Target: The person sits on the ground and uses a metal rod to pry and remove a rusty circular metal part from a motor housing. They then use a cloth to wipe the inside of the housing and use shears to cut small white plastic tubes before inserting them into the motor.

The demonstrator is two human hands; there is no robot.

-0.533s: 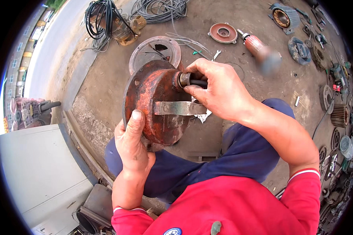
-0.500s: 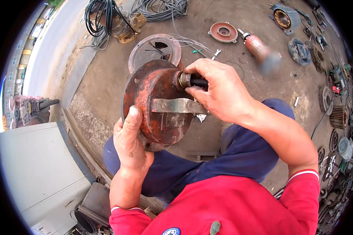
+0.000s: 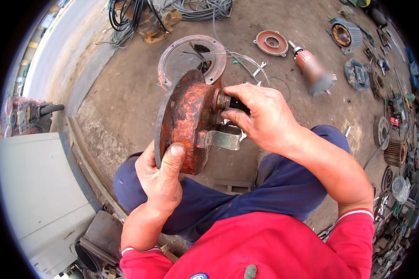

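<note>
A rusty orange-red round metal cover with a wide dark flange is held up in front of me, turned partly edge-on. My left hand grips its lower rim, thumb on the outer side and the other fingers hidden behind the flange. On the cover's right side sits a threaded brass-coloured cable gland with a black cable end running out of it. My right hand pinches this gland and cable between thumb and fingers. Just below, a bent metal strap handle sticks out from the cover.
Beyond the cover, a round flanged housing with loose wires stands on the ground. Farther right lie a red end plate, a rotor, an open-end wrench and a motor stator. Coiled cable lies behind. A pale cabinet is at left.
The cover has rotated so its flange is more edge-on, and it has shifted slightly right. Both hands keep their hold. The view has moved a little.
</note>
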